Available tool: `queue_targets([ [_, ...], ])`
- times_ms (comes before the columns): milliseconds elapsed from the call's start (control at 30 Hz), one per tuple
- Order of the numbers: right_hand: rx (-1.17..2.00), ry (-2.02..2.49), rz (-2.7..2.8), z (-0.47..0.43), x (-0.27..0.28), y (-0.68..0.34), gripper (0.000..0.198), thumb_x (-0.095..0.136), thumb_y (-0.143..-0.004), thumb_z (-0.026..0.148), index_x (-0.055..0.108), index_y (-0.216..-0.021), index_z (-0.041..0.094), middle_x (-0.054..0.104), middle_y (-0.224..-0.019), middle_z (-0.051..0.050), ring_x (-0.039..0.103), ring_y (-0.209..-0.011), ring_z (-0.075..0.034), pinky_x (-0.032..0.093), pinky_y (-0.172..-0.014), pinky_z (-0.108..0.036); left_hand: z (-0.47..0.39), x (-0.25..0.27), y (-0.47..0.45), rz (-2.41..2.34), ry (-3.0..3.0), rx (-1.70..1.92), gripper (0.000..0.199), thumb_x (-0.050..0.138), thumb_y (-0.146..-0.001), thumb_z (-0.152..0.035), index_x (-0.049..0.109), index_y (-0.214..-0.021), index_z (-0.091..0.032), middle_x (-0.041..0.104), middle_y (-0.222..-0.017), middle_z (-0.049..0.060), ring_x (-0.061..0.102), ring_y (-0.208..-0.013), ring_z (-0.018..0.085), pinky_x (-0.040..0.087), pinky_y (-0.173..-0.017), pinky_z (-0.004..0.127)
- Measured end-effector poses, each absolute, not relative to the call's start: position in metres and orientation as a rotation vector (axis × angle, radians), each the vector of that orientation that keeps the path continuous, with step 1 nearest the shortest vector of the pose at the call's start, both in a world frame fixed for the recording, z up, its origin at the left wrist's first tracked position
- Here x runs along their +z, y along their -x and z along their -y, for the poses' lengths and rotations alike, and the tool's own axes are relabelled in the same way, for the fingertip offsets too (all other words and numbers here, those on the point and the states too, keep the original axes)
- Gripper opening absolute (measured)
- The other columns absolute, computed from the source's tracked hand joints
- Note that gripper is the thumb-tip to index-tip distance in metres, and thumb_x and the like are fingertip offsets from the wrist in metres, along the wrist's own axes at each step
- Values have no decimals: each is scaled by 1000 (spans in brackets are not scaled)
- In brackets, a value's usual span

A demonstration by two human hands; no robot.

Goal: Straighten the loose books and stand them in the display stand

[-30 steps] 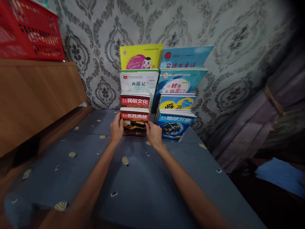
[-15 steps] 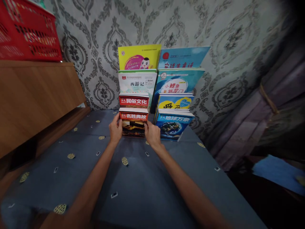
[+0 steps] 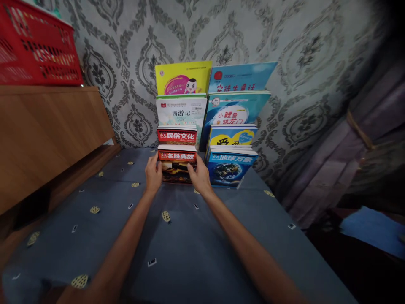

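At the front of the left stack stands a book with a red title band and a dark picture cover. My left hand is closed on its left edge. On its right edge my right hand is closed too, its thumb lying over the cover and its fingers hidden behind. Behind it rise another red-banded book, a pale book and a yellow book. The right stack, beside my right hand, has a blue book with an earth picture in front.
Behind the earth book are a blue-and-yellow book, a teal book and a taller blue book. A patterned wall stands at the back. Left is a wooden cabinet with a red basket; right, a curtain.
My right thumb has slid slightly left over the cover, and the right fingers have moved further behind the book's edge. The view has shifted slightly; the stacks stand as before.
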State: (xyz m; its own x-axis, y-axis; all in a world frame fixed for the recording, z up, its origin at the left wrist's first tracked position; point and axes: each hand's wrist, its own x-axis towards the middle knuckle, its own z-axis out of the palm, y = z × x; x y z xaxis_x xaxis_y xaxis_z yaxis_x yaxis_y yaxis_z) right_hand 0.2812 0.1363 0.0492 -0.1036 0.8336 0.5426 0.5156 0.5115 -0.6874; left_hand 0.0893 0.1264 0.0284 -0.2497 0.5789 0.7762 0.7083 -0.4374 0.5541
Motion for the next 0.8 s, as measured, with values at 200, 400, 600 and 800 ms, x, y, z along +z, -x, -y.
queue_targets([
  [200,421,1162,1765,-136,51,-281,59,47,-87,18,44,-145,7,65,-128,-18,63,-110,-26,50,-95,-37,-128,28,-88,1583,1841,-1823,41,47,-96,-30,61,-133,-18,67,-106,12,62,-99,25,54,-88,39],
  [400,351,1180,1761,-137,49,-275,64,47,-85,15,39,-148,7,64,-132,-18,63,-113,-27,50,-98,-40,-130,28,-83,1569,1872,-1808,39,50,-96,-31,64,-130,-19,68,-105,10,63,-99,24,54,-87,37],
  [600,297,1220,1784,-136,43,-270,72,45,-85,15,27,-155,8,62,-135,-20,62,-112,-27,50,-97,-40,-129,28,-83,1563,1913,-1813,39,51,-96,-31,63,-132,-21,68,-108,10,63,-100,24,55,-88,39],
  [800,259,1279,1799,-133,42,-267,74,42,-87,19,21,-156,1,62,-132,-22,64,-109,-27,50,-95,-36,-127,30,-85,1559,1914,-1800,39,50,-96,-27,63,-131,-20,68,-107,10,63,-101,25,55,-83,36],
])
